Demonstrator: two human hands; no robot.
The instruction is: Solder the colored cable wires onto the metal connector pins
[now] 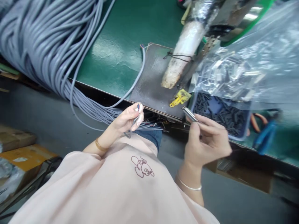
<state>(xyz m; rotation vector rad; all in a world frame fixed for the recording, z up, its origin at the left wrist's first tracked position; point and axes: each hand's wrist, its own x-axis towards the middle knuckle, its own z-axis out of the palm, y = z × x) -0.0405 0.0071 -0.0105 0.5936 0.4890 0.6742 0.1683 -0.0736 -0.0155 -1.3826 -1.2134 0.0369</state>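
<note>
My left hand [130, 117] is closed on the end of a grey cable [127, 135] in front of the bench edge. Short coloured wires [138, 107], red and blue among them, stick up between its fingertips. My right hand [206, 140] pinches a slim, shiny metal piece [189, 114] between thumb and fingers; its near end is hidden in the grip, so its exact kind is unclear. The piece points toward a yellow part [180, 98] on the dark board [149, 84]. A second grey cable [140, 73] curves onto that board, its coloured wires bared.
A big bundle of grey cable [46, 40] covers the bench's left. A wrapped white tube [183, 51] slants over the board. At right are a bin [243, 133] of small black parts, a clear bag [268, 62] of metal pieces, and blue-handled [266, 137] and orange-handled tools [255, 123].
</note>
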